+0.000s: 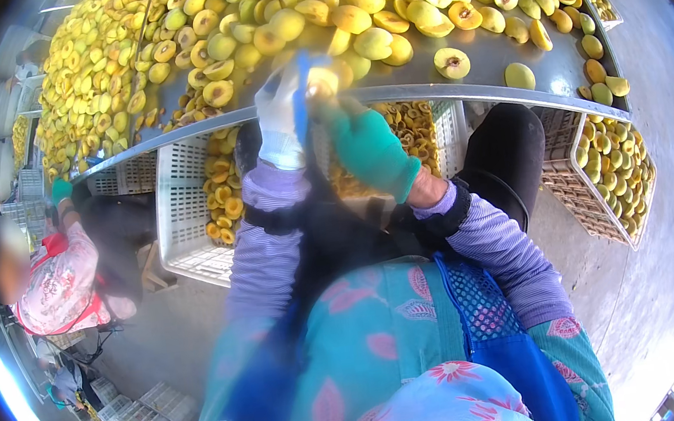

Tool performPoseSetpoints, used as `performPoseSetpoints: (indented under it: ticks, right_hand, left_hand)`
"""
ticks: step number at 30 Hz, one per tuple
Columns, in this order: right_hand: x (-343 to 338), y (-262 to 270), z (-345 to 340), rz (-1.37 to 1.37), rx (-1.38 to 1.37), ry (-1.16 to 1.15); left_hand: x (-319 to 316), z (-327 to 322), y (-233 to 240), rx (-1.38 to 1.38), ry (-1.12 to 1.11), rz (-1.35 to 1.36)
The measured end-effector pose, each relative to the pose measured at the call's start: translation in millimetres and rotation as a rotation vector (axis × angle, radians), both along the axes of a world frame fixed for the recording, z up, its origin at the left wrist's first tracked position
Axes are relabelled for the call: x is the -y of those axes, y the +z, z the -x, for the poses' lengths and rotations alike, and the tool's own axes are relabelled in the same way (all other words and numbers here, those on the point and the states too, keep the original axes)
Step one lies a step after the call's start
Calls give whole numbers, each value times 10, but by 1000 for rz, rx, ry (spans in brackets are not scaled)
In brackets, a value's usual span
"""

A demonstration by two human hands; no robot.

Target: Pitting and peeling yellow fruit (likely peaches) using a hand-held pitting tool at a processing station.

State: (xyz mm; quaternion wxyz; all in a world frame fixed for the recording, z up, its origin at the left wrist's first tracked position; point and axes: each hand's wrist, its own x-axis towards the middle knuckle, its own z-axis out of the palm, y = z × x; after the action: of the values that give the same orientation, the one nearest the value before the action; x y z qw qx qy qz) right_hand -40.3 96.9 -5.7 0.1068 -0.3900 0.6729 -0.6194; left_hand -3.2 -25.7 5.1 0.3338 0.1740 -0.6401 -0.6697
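My left hand (280,114), in a white glove, is raised at the near edge of the metal sorting table (417,90). A blurred blue strip (302,99) runs along its inner side; whether it is a held tool cannot be told. Beside it my right hand (373,144), in a green glove, has curled fingers at a yellow stone fruit half (321,81), blurred between the two hands. Just beyond lie heaped yellow-green stone fruit halves (352,18), some cut side up with brown hollows. A lone half (452,63) rests cut side up at the right.
Under the table edge stand a white plastic crate (187,209) and a second crate of darker halves (409,133) between my knees. A tilted crate (569,171) of fruit is at the right. A co-worker (63,273) sits at the left, one green-gloved hand at the table.
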Motion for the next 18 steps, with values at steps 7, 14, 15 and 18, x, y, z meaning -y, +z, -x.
performPoseSetpoints:
  ticks: [7, 14, 15, 18]
  right_hand:
    - [92, -222, -99, -13, 140, -5]
    - [110, -299, -250, 49, 8, -224]
    - [135, -334, -254, 77, -24, -216]
    - [113, -276, -238, 0, 226, -133]
  left_hand:
    - [-111, 62, 37, 199, 193, 581]
    - [-100, 97, 79, 396, 41, 506]
    - [-80, 106, 60, 395, 42, 507]
    - [25, 125, -80, 294, 173, 1132]
